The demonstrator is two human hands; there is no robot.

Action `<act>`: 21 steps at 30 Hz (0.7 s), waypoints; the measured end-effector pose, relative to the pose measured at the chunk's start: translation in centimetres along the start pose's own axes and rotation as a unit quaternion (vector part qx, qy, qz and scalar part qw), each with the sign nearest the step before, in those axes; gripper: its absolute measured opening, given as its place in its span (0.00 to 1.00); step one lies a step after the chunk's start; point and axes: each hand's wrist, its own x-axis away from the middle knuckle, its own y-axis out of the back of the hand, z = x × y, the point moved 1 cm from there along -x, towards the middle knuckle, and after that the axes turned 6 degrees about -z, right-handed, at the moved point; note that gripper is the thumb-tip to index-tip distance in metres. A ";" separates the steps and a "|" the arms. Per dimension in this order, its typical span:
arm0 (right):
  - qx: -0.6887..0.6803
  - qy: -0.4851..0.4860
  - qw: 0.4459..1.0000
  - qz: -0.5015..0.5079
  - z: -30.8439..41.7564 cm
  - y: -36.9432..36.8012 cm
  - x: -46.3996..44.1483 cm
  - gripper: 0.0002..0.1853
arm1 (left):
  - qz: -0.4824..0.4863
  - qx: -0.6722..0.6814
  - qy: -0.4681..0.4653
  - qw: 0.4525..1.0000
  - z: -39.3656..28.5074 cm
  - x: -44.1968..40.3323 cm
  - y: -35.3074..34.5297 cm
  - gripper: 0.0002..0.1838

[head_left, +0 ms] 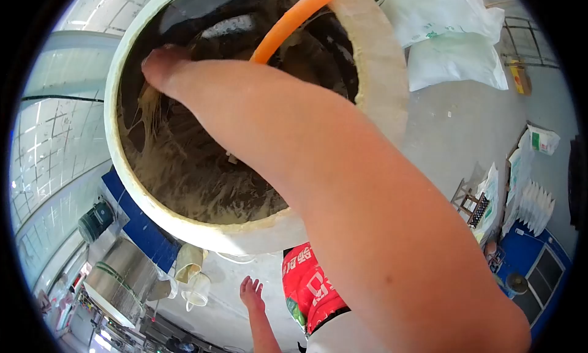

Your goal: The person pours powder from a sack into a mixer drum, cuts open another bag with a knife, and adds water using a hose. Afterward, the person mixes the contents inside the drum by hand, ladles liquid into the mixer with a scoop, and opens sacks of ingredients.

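A large round tub (111, 117) with a pale, thick rim holds dark brown liquid (202, 163) with tan, stringy foam swirling on it. My right arm stretches across the tub, and my right hand (164, 66) is low over the liquid near its far left side. That hand is blurred and its fingers are turned away, so their grip is hidden. Tan strands show just below it. An orange hose (294, 22) runs down into the tub behind my forearm. Outside the tub, my left hand (252, 293) hangs below the near rim, fingers apart, holding nothing.
White sacks (453, 56) are stacked at the upper right. Pale buckets (196, 290) stand on the floor at lower left, near a steel tank (122, 276) and a green motor (96, 221). A red printed apron (309, 285) covers my front. More bags (536, 206) lie far right.
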 end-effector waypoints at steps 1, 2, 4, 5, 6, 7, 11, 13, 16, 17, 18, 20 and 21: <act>-0.002 0.002 1.000 0.001 -0.2 -0.2 -0.3 0.14 | -0.001 0.001 0.005 1.000 0.5 -0.3 0.3 0.17; -0.006 0.005 1.000 0.007 -0.6 -0.8 -0.9 0.13 | 0.000 0.002 0.009 1.000 0.7 -0.4 0.3 0.16; -0.011 0.013 1.000 0.011 -0.2 -2.6 -1.2 0.13 | -0.004 0.008 0.013 1.000 1.0 -0.5 0.3 0.16; -0.043 0.047 0.997 0.034 0.4 -4.6 -1.0 0.13 | -0.007 0.010 0.018 1.000 1.1 -0.4 0.3 0.16; -0.075 0.080 0.992 0.057 1.2 -4.5 -0.1 0.13 | -0.005 0.011 0.020 1.000 1.3 -0.5 0.2 0.16; 0.026 0.128 0.974 0.186 3.1 -4.5 0.5 0.15 | -0.004 0.009 0.024 1.000 1.5 -0.6 0.2 0.16; 0.038 0.224 0.949 0.221 5.2 -5.8 2.9 0.19 | 0.053 0.045 0.055 0.996 4.9 -4.4 1.7 0.16; 0.014 0.210 0.936 0.283 5.1 -6.1 1.9 0.18 | 0.096 0.050 0.032 0.994 8.0 -8.3 3.8 0.16; 0.011 0.115 0.966 0.231 3.3 -9.2 -2.1 0.19 | 0.133 0.011 -0.023 0.991 6.3 -7.6 3.4 0.16; 0.010 0.112 0.966 0.232 2.7 -8.8 -2.5 0.19 | 0.131 -0.012 -0.037 0.991 4.6 -6.1 2.6 0.16; -0.051 0.125 0.969 0.208 2.2 -7.5 -2.9 0.21 | 0.128 -0.036 -0.051 0.990 2.8 -4.7 1.7 0.16; -0.131 0.132 0.963 0.196 2.3 -2.7 -1.0 0.24 | 0.058 0.018 0.018 0.998 0.2 -2.5 0.5 0.16; -0.144 0.129 0.954 0.231 3.6 -2.7 0.2 0.23 | 0.057 0.016 0.018 0.998 -0.2 -2.5 0.2 0.16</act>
